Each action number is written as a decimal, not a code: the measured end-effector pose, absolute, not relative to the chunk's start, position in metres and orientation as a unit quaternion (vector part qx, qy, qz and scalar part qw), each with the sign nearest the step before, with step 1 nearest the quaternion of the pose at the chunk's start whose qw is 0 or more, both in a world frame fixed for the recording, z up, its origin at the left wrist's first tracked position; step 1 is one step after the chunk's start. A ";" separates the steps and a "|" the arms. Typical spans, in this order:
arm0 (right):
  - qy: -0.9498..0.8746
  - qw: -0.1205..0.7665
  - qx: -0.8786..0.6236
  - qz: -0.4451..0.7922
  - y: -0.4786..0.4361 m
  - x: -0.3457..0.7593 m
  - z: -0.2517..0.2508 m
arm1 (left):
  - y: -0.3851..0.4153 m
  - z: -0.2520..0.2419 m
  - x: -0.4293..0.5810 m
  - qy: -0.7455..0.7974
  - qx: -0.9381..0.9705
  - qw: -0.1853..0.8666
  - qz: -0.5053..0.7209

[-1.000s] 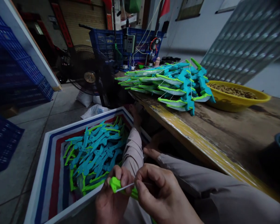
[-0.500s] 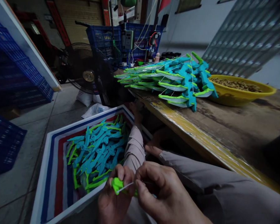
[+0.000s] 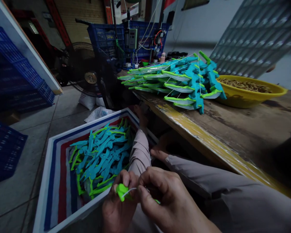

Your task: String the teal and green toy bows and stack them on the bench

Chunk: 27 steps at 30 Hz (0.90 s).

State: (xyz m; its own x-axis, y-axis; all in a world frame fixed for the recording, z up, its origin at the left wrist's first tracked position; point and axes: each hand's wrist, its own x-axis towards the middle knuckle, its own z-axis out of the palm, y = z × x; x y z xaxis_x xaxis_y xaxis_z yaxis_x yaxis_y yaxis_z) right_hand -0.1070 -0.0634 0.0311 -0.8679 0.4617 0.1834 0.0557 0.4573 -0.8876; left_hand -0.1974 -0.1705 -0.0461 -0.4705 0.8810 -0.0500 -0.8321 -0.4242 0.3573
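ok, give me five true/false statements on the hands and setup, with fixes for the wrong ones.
1. The left hand holds a green piece. True.
2. A white string runs from it towards the right hand. True.
3. The yellow bowl stands on the floor. False: the yellow bowl is on the wooden table.
4. The striped box holds only red pieces. False: its pieces are blue and green.
5. The fan is right of the yellow bowl. False: it's left.

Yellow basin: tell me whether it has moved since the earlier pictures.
No. The yellow basin keeps its place on the wooden table, beside the stacked blue-and-green pieces; only the camera's view has shifted.
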 end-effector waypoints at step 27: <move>-0.890 0.177 -0.031 0.420 -0.059 -0.106 0.019 | -0.171 -0.055 -0.198 0.384 -0.002 0.454 0.804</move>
